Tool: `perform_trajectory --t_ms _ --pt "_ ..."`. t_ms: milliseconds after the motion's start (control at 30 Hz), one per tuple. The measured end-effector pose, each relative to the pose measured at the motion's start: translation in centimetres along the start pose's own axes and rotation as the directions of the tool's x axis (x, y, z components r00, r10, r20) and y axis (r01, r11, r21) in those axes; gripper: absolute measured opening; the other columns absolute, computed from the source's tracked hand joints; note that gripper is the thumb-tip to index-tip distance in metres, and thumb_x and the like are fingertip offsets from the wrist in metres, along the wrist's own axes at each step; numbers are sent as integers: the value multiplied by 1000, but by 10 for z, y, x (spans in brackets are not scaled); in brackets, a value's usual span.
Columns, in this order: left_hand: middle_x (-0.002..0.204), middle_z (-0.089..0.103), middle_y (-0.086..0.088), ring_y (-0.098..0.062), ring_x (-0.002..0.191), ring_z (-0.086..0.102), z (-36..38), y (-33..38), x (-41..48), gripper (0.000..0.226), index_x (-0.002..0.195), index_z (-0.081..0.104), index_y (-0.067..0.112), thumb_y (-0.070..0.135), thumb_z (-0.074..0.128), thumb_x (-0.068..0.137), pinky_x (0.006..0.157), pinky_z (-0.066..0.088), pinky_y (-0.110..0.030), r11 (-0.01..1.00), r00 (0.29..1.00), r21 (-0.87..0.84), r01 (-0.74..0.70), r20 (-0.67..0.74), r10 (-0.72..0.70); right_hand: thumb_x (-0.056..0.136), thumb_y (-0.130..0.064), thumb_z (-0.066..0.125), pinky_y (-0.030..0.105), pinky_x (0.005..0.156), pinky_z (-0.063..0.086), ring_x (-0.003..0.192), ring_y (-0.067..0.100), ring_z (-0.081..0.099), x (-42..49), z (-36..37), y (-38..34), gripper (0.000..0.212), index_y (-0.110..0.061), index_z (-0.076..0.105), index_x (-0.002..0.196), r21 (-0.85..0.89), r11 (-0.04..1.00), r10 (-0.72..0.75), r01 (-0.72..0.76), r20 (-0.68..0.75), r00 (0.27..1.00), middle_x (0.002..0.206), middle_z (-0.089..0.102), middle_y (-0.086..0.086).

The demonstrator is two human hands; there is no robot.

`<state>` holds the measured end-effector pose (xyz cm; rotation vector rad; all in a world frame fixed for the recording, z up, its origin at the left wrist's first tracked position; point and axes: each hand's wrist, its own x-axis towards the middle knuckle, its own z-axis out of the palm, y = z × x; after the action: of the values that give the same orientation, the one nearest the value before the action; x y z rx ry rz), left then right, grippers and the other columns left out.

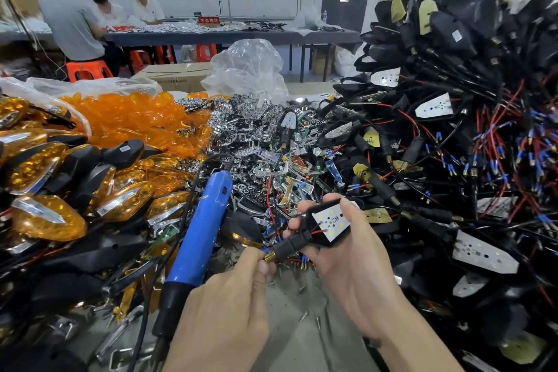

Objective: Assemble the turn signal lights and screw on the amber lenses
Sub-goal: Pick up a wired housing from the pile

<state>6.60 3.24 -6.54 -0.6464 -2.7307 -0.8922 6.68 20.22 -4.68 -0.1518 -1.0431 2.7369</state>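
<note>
Low in the frame, just right of centre, the right hand [353, 254] is cradling a black turn signal housing [324, 225], its fingers [308, 208] wrapping around the far edge and the thumb lying along the near right side. The housing is sitting face up, showing a white LED board [330, 219] with small yellow chips and a red wire crossing onto it; no lens is covering it. The left hand [229, 302] is pinching the brass threaded end [269, 257] of the housing's black stem between thumb and forefinger. Just left of the hands, a blue electric screwdriver [199, 238] is lying tilted across the parts on the counter [290, 320], where loose screws are scattered. Finished lights with amber lenses [48, 220] are piling up at the left. Farther up, loose amber lenses [129, 118] are filling the upper left middle, chrome reflectors [241, 124] the centre, and wired black housings [453, 130] are heaping at the right.
</note>
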Motion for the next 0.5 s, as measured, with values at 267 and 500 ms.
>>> perform_trajectory --t_ms 267,500 --pt "52 50 3 -12 54 53 0 0 0 61 100 50 39 64 -1 77 47 34 -22 1000 997 15 -13 -72 14 88 -35 59 50 77 60 76 34 70 3 -9 4 17 -22 70 87 -34 999 -16 19 66 998 95 72 18" --pt "53 51 4 -12 55 54 -1 3 -1 65 105 48 41 63 -5 75 53 39 -23 1000 998 17 -5 -58 6 85 -33 56 52 76 61 74 34 70 2 -5 0 22 -15 61 97 -24 1000 -2 3 55 998 92 71 19"
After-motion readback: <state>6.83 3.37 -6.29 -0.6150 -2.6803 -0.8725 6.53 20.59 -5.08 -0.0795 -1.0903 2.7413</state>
